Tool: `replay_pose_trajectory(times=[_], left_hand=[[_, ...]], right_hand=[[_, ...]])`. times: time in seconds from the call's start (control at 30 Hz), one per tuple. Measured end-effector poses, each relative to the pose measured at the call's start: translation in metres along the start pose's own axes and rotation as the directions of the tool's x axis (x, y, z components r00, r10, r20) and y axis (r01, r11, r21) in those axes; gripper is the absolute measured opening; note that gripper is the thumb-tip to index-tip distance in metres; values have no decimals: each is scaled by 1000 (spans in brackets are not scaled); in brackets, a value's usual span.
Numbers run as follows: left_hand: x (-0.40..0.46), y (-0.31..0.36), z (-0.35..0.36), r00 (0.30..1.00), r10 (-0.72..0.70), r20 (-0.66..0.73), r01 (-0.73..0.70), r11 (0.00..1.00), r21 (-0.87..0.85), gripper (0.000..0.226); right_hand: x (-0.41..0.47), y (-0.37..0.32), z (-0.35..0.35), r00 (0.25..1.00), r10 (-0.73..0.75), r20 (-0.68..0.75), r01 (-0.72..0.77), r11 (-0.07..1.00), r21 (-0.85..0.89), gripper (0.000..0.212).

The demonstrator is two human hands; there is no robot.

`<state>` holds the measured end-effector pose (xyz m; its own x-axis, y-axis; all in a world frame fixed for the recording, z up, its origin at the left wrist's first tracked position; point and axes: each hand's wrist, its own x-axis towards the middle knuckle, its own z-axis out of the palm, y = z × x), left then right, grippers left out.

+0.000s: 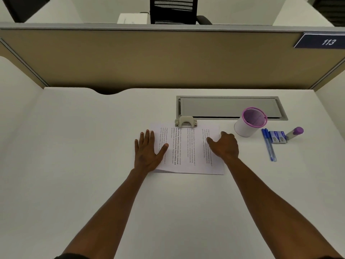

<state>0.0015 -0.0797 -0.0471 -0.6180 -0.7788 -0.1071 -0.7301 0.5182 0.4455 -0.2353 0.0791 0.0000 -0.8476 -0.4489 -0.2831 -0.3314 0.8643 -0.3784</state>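
Paper (186, 150) edge in hole punch (185, 122)

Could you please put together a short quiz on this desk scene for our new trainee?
1. True or false: the left hand lies flat, with straight fingers, on the left edge of the printed sheets.
2. What sits at the far edge of the sheets? A) a hole punch B) a stapler C) a phone
3. Fill in the number: ___ blue pens lie on the desk to the right of the purple-rimmed cup.

Key: 1 true; 2 A; 3 two.
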Motion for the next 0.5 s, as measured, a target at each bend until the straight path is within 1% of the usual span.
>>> replay_pose_trajectory(times=[0.1, 0.17, 0.3, 0.5], left_hand=[[3, 5, -6, 998, -69, 4, 69, 988, -135, 94], [2, 6, -7, 995, -104, 10, 104, 976, -192, 90], [-6, 7, -7, 989, -143, 24, 145, 961, -236, 91], [-16, 9, -9, 980, -196, 19, 192, 923, -334, 93]], right_hand=[[0, -4, 1, 1000, 10, 14, -10, 1000, -27, 74], [-3, -2, 4, 1000, -4, -1, 4, 998, -58, 70], [-13, 3, 11, 999, -19, -45, 16, 998, -57, 64], [-18, 7, 13, 999, 23, -44, -23, 1000, 7, 71]])
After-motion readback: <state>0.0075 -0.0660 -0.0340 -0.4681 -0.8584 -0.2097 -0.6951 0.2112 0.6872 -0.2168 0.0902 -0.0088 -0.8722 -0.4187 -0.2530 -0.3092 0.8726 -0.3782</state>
